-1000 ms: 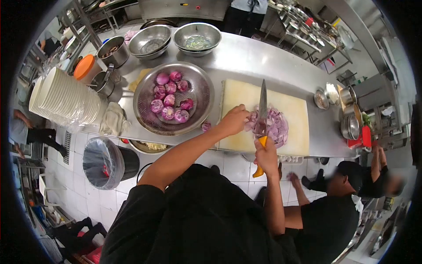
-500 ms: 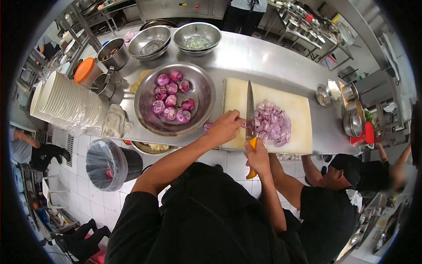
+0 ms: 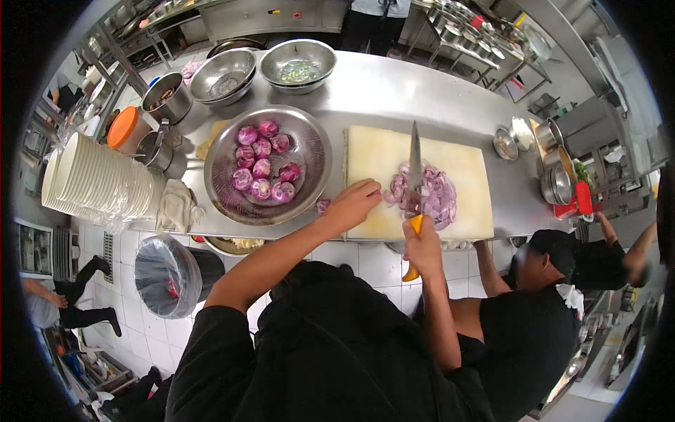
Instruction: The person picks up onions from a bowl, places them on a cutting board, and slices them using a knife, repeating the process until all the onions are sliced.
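My right hand [image 3: 422,247] is wrapped round the yellow handle of a large kitchen knife [image 3: 415,165]. Its blade points away from me, over a pile of sliced red onion [image 3: 439,200] on the white cutting board [image 3: 373,151]. Over the board's left front part, my left hand [image 3: 356,204] is closed, with a small purple bit of red onion showing at its fingertips. Most of that piece is hidden by the fingers. Left of the board, a wide metal bowl [image 3: 313,151] holds several peeled red onions [image 3: 261,149]. Another onion [image 3: 323,205] lies between bowl and board, partly behind my left wrist.
Two metal bowls [image 3: 299,63] stand at the back. Wrapped stacked white containers [image 3: 105,176] and a cloth [image 3: 177,205] are at the left. A lined bin [image 3: 169,274] stands below the table edge. A co-worker [image 3: 527,316] is close on my right.
The knife has moved right, away from my left fingers and over the sliced onion. My left hand has drawn back left. The whole view has shifted slightly.
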### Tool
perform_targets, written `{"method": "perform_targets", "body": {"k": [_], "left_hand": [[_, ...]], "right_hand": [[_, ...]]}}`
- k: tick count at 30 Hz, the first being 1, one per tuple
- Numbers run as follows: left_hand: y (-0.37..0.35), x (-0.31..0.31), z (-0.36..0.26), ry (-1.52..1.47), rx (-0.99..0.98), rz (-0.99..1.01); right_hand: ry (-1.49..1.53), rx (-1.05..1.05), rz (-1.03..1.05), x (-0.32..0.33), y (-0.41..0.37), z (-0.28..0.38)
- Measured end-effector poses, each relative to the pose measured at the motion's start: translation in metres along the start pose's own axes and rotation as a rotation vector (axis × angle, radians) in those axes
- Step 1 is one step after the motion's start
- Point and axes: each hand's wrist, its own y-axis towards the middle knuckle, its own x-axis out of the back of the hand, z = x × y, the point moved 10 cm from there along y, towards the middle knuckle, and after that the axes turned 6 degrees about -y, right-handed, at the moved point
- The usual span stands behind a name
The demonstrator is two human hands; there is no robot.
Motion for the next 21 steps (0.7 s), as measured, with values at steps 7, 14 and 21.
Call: {"method": "perform_targets", "body": {"k": [7, 14, 21], "left_hand": [[-0.004, 0.039, -0.01, 0.021, 0.324, -0.266], [-0.01, 0.009, 0.02, -0.09, 0.266, -0.185], [-0.022, 0.022, 0.017, -0.217, 0.335, -0.375]], "right_hand": [[-0.057, -0.016, 0.151, -0.041, 0.0, 0.002], [-0.166, -0.015, 0.156, -0.024, 0.01, -0.007], [-0.246, 0.249, 0.115, -0.029, 0.023, 0.022]]}}
